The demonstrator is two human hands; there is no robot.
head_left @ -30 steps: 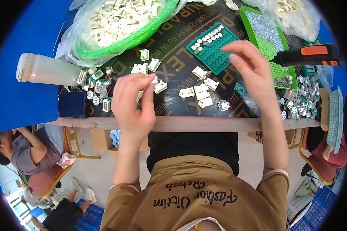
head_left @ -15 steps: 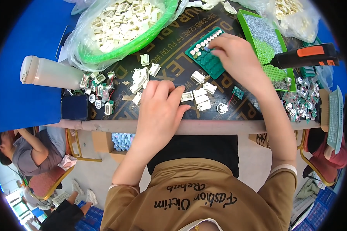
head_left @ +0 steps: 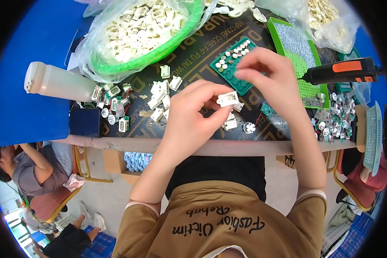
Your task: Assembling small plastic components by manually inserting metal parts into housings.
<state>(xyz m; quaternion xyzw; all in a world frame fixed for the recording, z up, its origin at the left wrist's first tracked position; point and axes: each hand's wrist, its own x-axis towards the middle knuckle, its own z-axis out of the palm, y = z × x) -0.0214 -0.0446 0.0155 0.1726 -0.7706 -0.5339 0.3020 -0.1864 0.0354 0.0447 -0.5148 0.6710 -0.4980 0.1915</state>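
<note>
Between thumb and fingers, my left hand (head_left: 197, 116) grips a small white plastic housing (head_left: 227, 99), its hollow side facing up. My right hand (head_left: 274, 76) hovers over the near right edge of a green tray (head_left: 241, 87). Its thumb and fingertips are drawn together; whatever may be in them is too small to make out. Small round pale discs (head_left: 235, 55) sit in the far part of the tray. More white housings (head_left: 159, 93) lie left of my left hand, and a few others lie partly hidden behind its fingers. A round white part (head_left: 249, 127) is wired to a small green circuit board (head_left: 267, 109).
A green-rimmed basket (head_left: 150, 58) of white housings stands far left. Nearby are a whitish bottle (head_left: 58, 82), a dark phone-like slab (head_left: 84, 122) and wired parts (head_left: 116, 103). To the right lie a black-orange tool (head_left: 342, 70), a light-green tray (head_left: 321, 79) and more wired parts (head_left: 335, 116).
My left hand has picked a white housing up off the table and moved right with it. The right hand has drawn back from the tray's discs, which now lie less evenly.
</note>
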